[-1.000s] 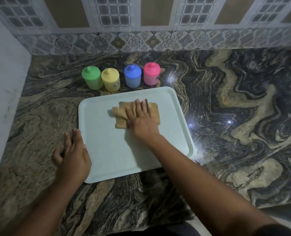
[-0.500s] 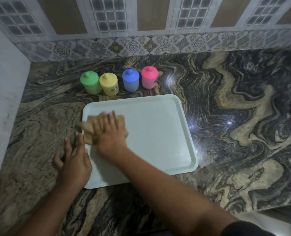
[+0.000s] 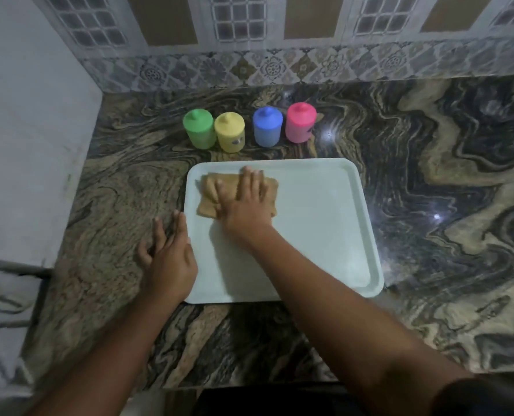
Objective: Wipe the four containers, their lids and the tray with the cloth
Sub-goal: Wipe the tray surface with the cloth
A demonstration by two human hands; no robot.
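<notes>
A person's right hand (image 3: pixel 246 202), fingers straight, presses a soft tan cloth (image 3: pixel 210 190) flat on the far-left part of a pale tray (image 3: pixel 325 220). Their left hand (image 3: pixel 171 256), fingers straight, rests at the tray's left edge. The tray looks light, stiff and slippery; bracing its rim should steady it.

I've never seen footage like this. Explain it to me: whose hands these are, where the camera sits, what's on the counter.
No machine here: a person works bare-handed, and the one camera sits on their head, looking forward and down. The right hand presses flat on a tan cloth lying on the pale tray. The left hand lies flat on the marbled counter beside the tray's left edge. Behind the tray stand the green container, yellow container, blue container and pink container, lids on. Nothing is gripped.
</notes>
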